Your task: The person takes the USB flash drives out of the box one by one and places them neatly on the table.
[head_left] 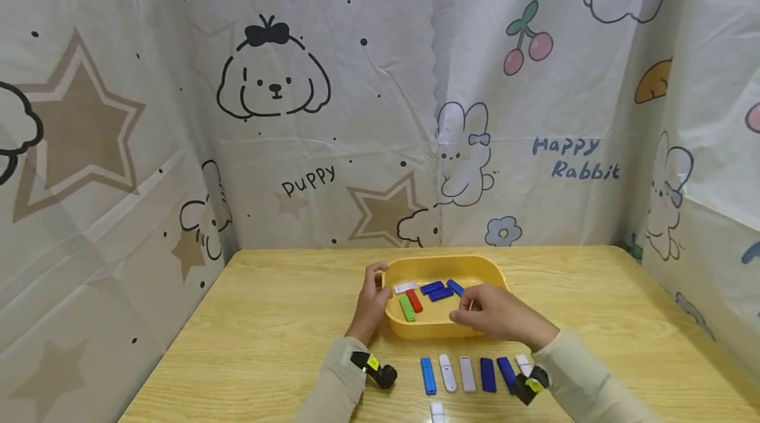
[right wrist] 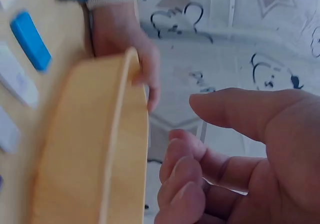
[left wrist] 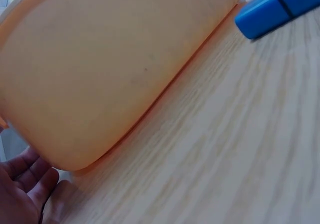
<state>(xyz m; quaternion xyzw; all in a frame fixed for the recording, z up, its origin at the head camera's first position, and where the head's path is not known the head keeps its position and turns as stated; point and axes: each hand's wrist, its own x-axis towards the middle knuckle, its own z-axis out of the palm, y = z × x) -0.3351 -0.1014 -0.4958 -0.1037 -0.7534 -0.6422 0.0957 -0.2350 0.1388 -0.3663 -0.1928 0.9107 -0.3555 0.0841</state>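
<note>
My left hand (head_left: 371, 301) grips the left end of a yellow plastic basin (head_left: 427, 330), with its thumb at the rim. Inside the basin lie a white USB flash drive (head_left: 406, 288), a green one (head_left: 407, 309), a red one (head_left: 414, 301) and several blue ones (head_left: 441, 294). Over the basin's front right rim hovers my right hand (head_left: 495, 311), its fingers loosely curled. The right wrist view shows a gap between thumb and fingertips (right wrist: 182, 194), with nothing held. In the head view, a blue flash drive (head_left: 455, 287) lies just beyond those fingers.
In front of the basin, a row of flash drives lies on the wooden table (head_left: 267, 344): blue (head_left: 428, 375), white (head_left: 448, 373), grey (head_left: 467, 374), dark blue (head_left: 488, 375) and others. Another white drive (head_left: 437, 412) lies nearer. A printed curtain (head_left: 356, 113) surrounds the table.
</note>
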